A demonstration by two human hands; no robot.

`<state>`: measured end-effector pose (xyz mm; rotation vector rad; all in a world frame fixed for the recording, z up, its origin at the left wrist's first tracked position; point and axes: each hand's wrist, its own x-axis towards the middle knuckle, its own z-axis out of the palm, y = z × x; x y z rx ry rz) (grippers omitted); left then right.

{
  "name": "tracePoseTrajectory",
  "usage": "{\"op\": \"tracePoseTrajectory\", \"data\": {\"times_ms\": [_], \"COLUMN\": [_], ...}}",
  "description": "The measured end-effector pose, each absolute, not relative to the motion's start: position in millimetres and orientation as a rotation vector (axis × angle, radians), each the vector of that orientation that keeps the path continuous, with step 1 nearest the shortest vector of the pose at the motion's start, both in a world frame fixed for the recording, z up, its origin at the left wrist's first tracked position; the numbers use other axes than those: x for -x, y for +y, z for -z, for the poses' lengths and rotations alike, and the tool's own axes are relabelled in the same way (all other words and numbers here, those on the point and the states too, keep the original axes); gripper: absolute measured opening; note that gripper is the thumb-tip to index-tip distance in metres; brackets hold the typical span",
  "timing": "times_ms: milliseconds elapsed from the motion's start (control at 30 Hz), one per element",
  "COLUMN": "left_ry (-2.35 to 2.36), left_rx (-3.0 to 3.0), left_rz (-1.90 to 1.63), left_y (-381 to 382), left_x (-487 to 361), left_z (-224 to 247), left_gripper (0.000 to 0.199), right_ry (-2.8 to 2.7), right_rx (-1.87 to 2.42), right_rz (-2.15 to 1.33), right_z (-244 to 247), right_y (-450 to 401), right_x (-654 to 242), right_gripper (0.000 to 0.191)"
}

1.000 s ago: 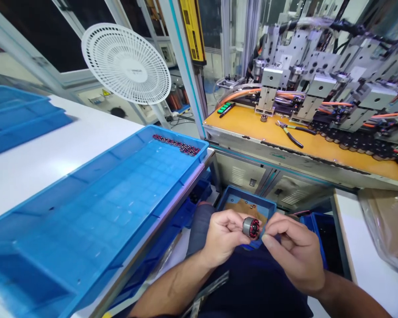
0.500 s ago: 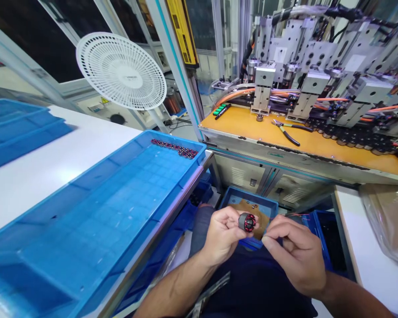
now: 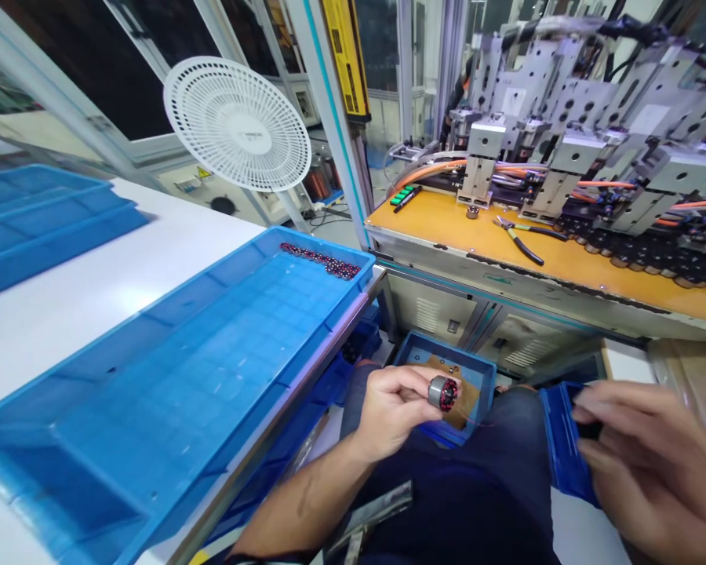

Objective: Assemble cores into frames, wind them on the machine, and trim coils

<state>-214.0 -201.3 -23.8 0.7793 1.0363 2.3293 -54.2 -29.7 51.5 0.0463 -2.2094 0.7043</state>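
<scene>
Wound motor core: a short grey cylinder with red-and-black windings at one end [image 3: 442, 393], up in front of the torso, just beyond the left fingertips.
Core's axis: roughly sideways — wound face to the right and a little toward the viewer, grey wall on the left-hand side.
Left hand: the nearer one by far [image 3: 391, 412]; thumb and forefinger grasp the core from its left.
Right hand: well apart, to the right of the core [image 3: 653, 463] — blurred, fingers bent, at the small blue bin [image 3: 556, 451]; whether they grip anything I cannot tell.
Under the core: a blue tray [image 3: 487, 377] with brown sheet material [image 3: 467, 396] and a few small rings.
Farther left: a long blue tray [image 3: 153, 310] on the white table [image 3: 212, 224], red-and-dark wound parts [image 3: 323, 261] gathered at its far end.
</scene>
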Motion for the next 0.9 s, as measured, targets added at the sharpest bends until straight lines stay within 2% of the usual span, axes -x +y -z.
{"op": "tracePoseTrajectory", "data": {"times_ms": [100, 200, 600, 767, 900], "left_ry": [1.006, 0.994, 1.074, 1.381, 1.703], "left_rx": [-0.835, -0.82, -0.974, -1.307, -1.502], "left_rz": [-2.321, -2.313, -2.314, -2.345, -2.259], "left_y": [-201, -202, -202, -204, -206], "left_x": [214, 212, 215, 216, 211], "left_z": [24, 22, 14, 0, -12], "left_gripper": [0.019, 0.019, 0.016, 0.017, 0.02], "right_ry": [-2.419, -2.53, -2.466, -2.445, -2.422], "right_rx": [-0.317, -0.449, -0.398, -0.173, -0.167], "right_rz": [-0.444, -0.652, -1.08, -1.14, -1.256], "right_z": [-65, -65, -50, -36, -24], "right_y": [-33, -38, -48, -44, -50], "right_x": [78, 101, 103, 103, 111], "right_gripper": [0.022, 0.012, 0.01, 0.011, 0.013]}}
